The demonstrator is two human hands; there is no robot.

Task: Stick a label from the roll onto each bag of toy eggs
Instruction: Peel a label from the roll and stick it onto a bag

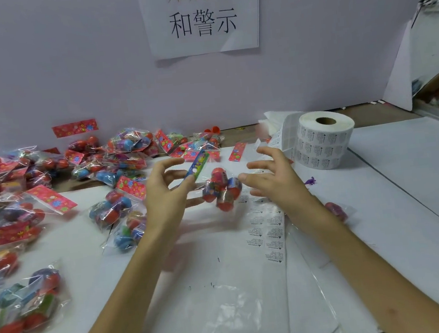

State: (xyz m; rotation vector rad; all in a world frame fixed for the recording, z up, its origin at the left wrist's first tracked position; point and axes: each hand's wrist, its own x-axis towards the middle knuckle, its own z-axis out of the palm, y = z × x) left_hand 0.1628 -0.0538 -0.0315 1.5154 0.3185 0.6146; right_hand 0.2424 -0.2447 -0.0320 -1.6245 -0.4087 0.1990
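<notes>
A clear bag of toy eggs with a blue-green header card hangs above the white table between my hands. My left hand pinches the bag near its header card, fingers curled. My right hand is just right of the bag, fingers spread, and its thumb tip reaches the eggs. The white label roll stands on end at the back right. A strip of its labels trails toward me across the table, under my right forearm.
Many bags of toy eggs with red header cards are heaped on the left and along the back wall. A sign hangs on the partition. A single pink egg and a small purple toy lie to the right.
</notes>
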